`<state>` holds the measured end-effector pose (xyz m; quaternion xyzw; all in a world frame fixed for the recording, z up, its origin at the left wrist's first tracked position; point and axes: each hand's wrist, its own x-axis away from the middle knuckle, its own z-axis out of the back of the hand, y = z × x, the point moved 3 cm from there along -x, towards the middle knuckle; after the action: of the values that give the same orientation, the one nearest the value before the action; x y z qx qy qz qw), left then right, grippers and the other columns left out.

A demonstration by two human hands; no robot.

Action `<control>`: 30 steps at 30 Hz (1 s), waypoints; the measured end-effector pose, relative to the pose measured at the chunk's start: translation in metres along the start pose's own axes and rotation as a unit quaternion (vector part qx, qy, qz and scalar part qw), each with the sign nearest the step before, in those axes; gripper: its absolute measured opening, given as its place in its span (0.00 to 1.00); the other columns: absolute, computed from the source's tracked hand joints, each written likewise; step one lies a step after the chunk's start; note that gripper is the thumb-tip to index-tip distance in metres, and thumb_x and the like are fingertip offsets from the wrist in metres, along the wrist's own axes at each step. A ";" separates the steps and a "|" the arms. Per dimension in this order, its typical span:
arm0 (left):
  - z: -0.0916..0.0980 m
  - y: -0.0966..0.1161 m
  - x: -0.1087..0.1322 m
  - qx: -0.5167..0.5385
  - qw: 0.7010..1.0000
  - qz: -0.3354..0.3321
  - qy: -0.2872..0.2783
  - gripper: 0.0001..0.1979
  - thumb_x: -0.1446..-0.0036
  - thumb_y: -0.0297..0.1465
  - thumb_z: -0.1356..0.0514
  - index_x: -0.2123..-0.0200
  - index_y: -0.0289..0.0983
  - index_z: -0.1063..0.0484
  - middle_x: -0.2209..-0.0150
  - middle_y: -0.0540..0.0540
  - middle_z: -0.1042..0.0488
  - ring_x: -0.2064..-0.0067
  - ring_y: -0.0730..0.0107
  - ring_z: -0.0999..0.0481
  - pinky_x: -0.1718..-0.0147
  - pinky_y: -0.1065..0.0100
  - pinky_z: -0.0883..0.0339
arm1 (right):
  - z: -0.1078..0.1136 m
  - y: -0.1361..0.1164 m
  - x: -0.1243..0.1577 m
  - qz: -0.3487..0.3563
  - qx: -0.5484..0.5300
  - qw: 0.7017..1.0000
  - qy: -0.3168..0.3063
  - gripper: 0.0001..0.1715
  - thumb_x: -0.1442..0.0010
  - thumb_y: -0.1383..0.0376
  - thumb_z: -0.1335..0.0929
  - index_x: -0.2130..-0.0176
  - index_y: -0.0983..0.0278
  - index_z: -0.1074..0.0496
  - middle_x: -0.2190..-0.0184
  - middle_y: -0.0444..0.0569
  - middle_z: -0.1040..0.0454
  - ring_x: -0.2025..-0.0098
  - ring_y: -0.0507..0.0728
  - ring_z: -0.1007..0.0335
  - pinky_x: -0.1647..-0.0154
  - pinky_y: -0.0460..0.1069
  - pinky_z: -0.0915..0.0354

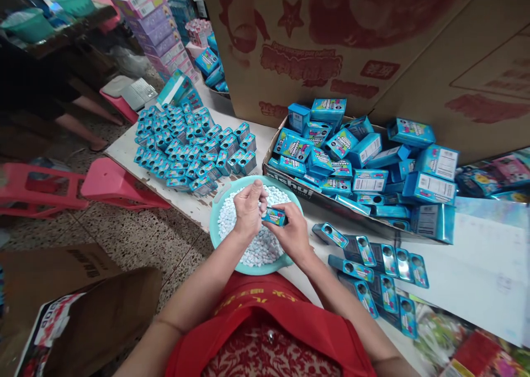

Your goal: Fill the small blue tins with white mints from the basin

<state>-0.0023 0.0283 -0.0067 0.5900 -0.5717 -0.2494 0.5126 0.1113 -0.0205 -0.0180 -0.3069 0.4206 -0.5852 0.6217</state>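
A turquoise basin [215,222] full of small pale candies [259,253] stands at the table edge before me. Over it, my right hand [293,232] grips a small blue candy box [275,216] printed with lettering. My left hand [248,206] is curled beside the box's left end, with some pale candies showing between its fingers. Its fingertips are partly hidden, and I cannot tell whether they touch the box. To the right, several similar blue boxes with round holes in their tops [364,250] stand on the table.
An open carton [273,173] heaped with blue boxes stands at the right, before a large brown cardboard box [298,46]. Many small holed boxes [186,145] crowd the table's left. Pink stools [111,184] and another person's legs [78,115] are at the left.
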 end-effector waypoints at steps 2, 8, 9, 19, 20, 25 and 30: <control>0.003 -0.005 -0.004 0.005 1.000 0.030 0.000 0.24 0.57 0.50 0.35 0.81 0.35 0.36 0.84 0.55 0.40 0.86 0.85 0.44 0.89 0.76 0.58 | -0.003 0.010 -0.001 -0.037 -0.022 0.999 -0.010 0.15 0.52 0.59 0.26 0.64 0.61 0.29 0.66 0.47 0.28 0.60 0.59 0.31 0.58 0.54 0.36; 0.018 -0.003 -0.012 0.034 0.999 0.032 0.010 0.23 0.54 0.50 0.37 0.80 0.35 0.37 0.83 0.54 0.39 0.85 0.84 0.42 0.88 0.77 0.55 | 0.008 0.025 0.007 -0.111 -0.129 0.985 -0.005 0.22 0.58 0.56 0.24 0.64 0.61 0.28 0.65 0.46 0.28 0.60 0.58 0.31 0.57 0.53 0.36; 0.021 -0.004 -0.014 0.025 0.999 0.034 0.017 0.23 0.54 0.49 0.37 0.80 0.35 0.36 0.82 0.54 0.38 0.85 0.84 0.42 0.88 0.77 0.55 | 0.012 0.027 0.009 -0.126 -0.152 0.980 -0.008 0.23 0.59 0.55 0.24 0.64 0.61 0.28 0.65 0.46 0.28 0.61 0.58 0.31 0.58 0.53 0.35; 0.055 -0.050 -0.038 -0.152 0.987 0.052 0.002 0.21 0.56 0.47 0.37 0.78 0.34 0.32 0.85 0.54 0.39 0.85 0.82 0.42 0.87 0.77 0.54 | 0.079 0.051 0.057 -0.207 -0.126 0.969 0.047 0.24 0.58 0.54 0.24 0.63 0.61 0.30 0.68 0.45 0.28 0.69 0.55 0.32 0.68 0.50 0.34; 0.057 -0.055 -0.041 -0.180 0.982 0.055 -0.010 0.20 0.56 0.47 0.36 0.79 0.34 0.32 0.86 0.54 0.40 0.85 0.82 0.42 0.87 0.77 0.53 | 0.087 0.053 0.062 -0.205 -0.096 0.972 0.068 0.24 0.57 0.54 0.25 0.63 0.61 0.30 0.67 0.46 0.28 0.67 0.56 0.31 0.67 0.51 0.33; 0.038 -0.059 -0.039 -0.145 0.978 0.136 -0.068 0.21 0.59 0.47 0.34 0.78 0.34 0.33 0.87 0.57 0.44 0.87 0.85 0.48 0.88 0.78 0.60 | 0.103 0.055 0.076 -0.180 0.017 0.975 0.130 0.23 0.56 0.52 0.25 0.63 0.62 0.30 0.65 0.48 0.28 0.64 0.59 0.30 0.63 0.54 0.33; -0.015 -0.024 0.005 0.005 0.989 0.111 -0.093 0.23 0.57 0.48 0.34 0.79 0.37 0.40 0.84 0.56 0.42 0.85 0.83 0.44 0.88 0.77 0.56 | 0.080 0.025 0.056 -0.068 0.059 0.991 0.097 0.16 0.50 0.56 0.27 0.63 0.60 0.30 0.65 0.49 0.28 0.61 0.59 0.31 0.60 0.54 0.34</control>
<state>0.0217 0.0237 -0.0210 0.4996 -0.6804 -0.2420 0.4784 0.1918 -0.0811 -0.0119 -0.2387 0.4219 -0.6769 0.5539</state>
